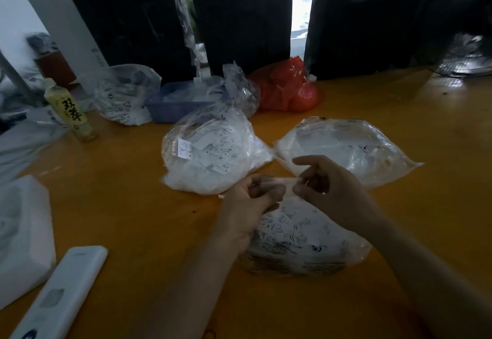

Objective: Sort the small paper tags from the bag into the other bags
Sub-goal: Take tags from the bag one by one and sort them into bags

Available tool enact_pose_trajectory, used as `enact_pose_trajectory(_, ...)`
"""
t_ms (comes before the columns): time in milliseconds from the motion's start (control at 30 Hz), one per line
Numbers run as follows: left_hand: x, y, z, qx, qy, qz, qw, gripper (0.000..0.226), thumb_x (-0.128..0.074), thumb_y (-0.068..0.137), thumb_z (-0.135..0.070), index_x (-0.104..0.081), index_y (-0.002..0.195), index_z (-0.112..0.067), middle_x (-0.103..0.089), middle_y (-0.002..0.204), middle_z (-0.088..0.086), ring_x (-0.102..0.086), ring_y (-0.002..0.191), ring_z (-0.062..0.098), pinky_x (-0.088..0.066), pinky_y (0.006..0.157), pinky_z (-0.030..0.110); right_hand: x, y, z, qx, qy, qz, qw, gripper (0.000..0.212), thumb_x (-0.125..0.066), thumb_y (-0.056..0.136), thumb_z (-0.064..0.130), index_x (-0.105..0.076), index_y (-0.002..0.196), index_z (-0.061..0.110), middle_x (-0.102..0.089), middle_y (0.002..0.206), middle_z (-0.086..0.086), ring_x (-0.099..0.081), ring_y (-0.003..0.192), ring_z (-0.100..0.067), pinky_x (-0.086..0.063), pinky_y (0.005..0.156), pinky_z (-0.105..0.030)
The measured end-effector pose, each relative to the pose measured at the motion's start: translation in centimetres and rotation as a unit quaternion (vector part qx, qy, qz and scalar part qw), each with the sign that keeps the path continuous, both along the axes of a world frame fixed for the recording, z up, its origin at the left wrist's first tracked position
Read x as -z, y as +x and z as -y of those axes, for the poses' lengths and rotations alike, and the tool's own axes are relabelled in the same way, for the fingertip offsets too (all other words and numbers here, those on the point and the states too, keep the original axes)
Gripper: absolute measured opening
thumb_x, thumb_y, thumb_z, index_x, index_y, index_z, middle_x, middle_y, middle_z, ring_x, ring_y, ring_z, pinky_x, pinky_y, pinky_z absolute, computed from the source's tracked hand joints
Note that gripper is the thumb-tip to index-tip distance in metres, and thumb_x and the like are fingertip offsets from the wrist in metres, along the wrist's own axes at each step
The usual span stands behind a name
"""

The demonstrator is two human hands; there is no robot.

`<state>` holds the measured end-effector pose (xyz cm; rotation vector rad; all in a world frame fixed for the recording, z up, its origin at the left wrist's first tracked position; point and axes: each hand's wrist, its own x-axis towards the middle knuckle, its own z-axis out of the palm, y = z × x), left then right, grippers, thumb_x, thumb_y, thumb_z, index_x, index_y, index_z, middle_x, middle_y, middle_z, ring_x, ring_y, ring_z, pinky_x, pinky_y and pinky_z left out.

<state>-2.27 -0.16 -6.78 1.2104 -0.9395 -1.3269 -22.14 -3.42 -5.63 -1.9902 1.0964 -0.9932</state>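
A clear plastic bag (300,242) full of small printed paper tags lies on the orange table (133,218) right in front of me. My left hand (247,205) and my right hand (327,186) both pinch the bag's top edge, stretched between them above the bag. Behind the hands lie two more clear bags: a rounded one (207,157) with white tags at centre and a flatter one (351,149) to the right.
A white remote (61,293) and white foam block (21,232) lie at the left. Farther back stand a drink bottle (72,112), another tag bag (125,93), a blue tray (170,104), a red bag (287,88) and black panels (239,19).
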Motion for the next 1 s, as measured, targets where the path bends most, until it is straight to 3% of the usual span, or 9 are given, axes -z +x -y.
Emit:
enact_pose_trajectory(100, 0.0, -0.3, -0.3, 0.001, -0.010, -0.011, 1.000, 0.041, -0.085, 0.082, -0.011, -0.069, 0.120, -0.011, -0.080, 0.105, 0.006, -0.075, 0.101, 0.018, -0.059, 0.081, 0.025, 0.1, 0.0, 0.1, -0.013, 0.087, 0.018, 0.996, 0.046, -0.072, 0.085, 0.047, -0.059, 0.127, 0.037, -0.070, 0.097, 0.012, -0.070, 0.081, -0.010, -0.061, 0.071, -0.029)
enact_pose_trajectory(200, 0.1, -0.4, -0.7, 0.010, -0.016, 0.008, 1.000, 0.032, -0.084, 0.084, -0.013, -0.073, 0.113, -0.018, -0.080, 0.105, 0.003, -0.075, 0.102, 0.018, -0.059, 0.081, 0.026, 0.5, 0.0, 0.1, -0.010, 0.053, 0.003, 0.999, 0.010, -0.071, 0.091, 0.039, -0.070, 0.100, 0.035, -0.073, 0.084, 0.013, -0.069, 0.073, -0.003, -0.052, 0.061, -0.014)
enact_pose_trajectory(267, 0.1, -0.3, -0.9, 0.044, -0.025, 0.038, 0.998, 0.024, -0.083, 0.087, -0.023, -0.078, 0.111, -0.024, -0.080, 0.106, -0.001, -0.075, 0.101, 0.015, -0.059, 0.080, 0.025, 0.5, 0.0, 0.0, -0.005, 0.026, -0.003, 1.000, 0.001, -0.070, 0.093, 0.034, -0.070, 0.092, 0.034, -0.073, 0.082, 0.017, -0.068, 0.071, 0.000, -0.049, 0.062, -0.009)
enact_pose_trajectory(367, 0.1, -0.3, -1.0, 0.040, -0.028, 0.065, 0.997, 0.015, -0.081, 0.089, -0.032, -0.082, 0.103, -0.027, -0.080, 0.101, -0.003, -0.074, 0.096, 0.010, -0.058, 0.076, 0.022, 0.1, 0.1, -0.1, -0.010, -0.005, -0.054, 0.998, 0.004, -0.067, 0.094, 0.039, -0.068, 0.091, 0.036, -0.070, 0.082, 0.025, -0.067, 0.072, 0.001, -0.050, 0.062, -0.011)
enact_pose_trajectory(533, 0.5, -0.2, -0.5, -0.044, -0.006, -0.007, 0.999, 0.007, -0.081, 0.088, -0.017, -0.081, 0.093, -0.022, -0.080, 0.090, 0.001, -0.075, 0.085, 0.012, -0.055, 0.064, 0.020, 0.2, -0.6, 0.4, 0.019, -0.045, -0.162, 0.986, 0.009, -0.063, 0.095, 0.043, -0.063, 0.087, 0.041, -0.065, 0.076, 0.020, -0.061, 0.069, 0.000, -0.047, 0.059, -0.016)
enact_pose_trajectory(567, 0.5, -0.1, -0.5, -0.044, -0.005, -0.024, 0.999, 0.009, -0.081, 0.088, -0.014, -0.079, 0.095, -0.020, -0.079, 0.089, 0.003, -0.075, 0.084, 0.013, -0.055, 0.063, 0.020, 0.3, -0.7, 0.4, 0.007, -0.056, -0.203, 0.978, 0.004, -0.065, 0.094, 0.043, -0.066, 0.093, 0.039, -0.064, 0.083, 0.020, -0.059, 0.072, 0.001, -0.048, 0.065, -0.016)
enact_pose_trajectory(700, 0.5, 0.0, -0.7, -0.017, -0.006, -0.084, 0.996, 0.012, -0.075, 0.090, -0.005, -0.074, 0.101, -0.011, -0.079, 0.096, 0.011, -0.076, 0.086, 0.017, -0.058, 0.062, 0.023, 1.1, -0.5, 0.5, -0.059, -0.056, -0.352, 0.933, 0.038, -0.067, 0.091, 0.052, -0.064, 0.127, 0.043, -0.053, 0.115, 0.012, -0.048, 0.101, -0.006, -0.042, 0.087, -0.025)
enact_pose_trajectory(833, 0.7, -0.1, -0.7, -0.022, -0.012, -0.095, 0.995, 0.011, -0.075, 0.089, -0.001, -0.070, 0.091, -0.010, -0.079, 0.103, 0.010, -0.076, 0.092, 0.016, -0.059, 0.065, 0.021, 1.3, -0.5, 0.6, -0.073, -0.085, -0.353, 0.929, 0.030, -0.067, 0.090, 0.053, -0.072, 0.117, 0.042, -0.047, 0.106, 0.013, -0.042, 0.099, -0.006, -0.036, 0.083, -0.024)
enact_pose_trajectory(1000, 0.7, 0.0, -0.5, -0.059, -0.031, -0.101, 0.993, 0.022, -0.086, 0.072, -0.021, -0.071, 0.086, -0.015, -0.077, 0.090, -0.002, -0.072, 0.087, 0.008, -0.056, 0.063, 0.019, 0.8, -0.6, 0.4, -0.088, -0.087, -0.333, 0.935, 0.021, -0.062, 0.097, 0.042, -0.075, 0.108, 0.029, -0.057, 0.099, 0.015, -0.052, 0.085, 0.000, -0.047, 0.079, -0.022)
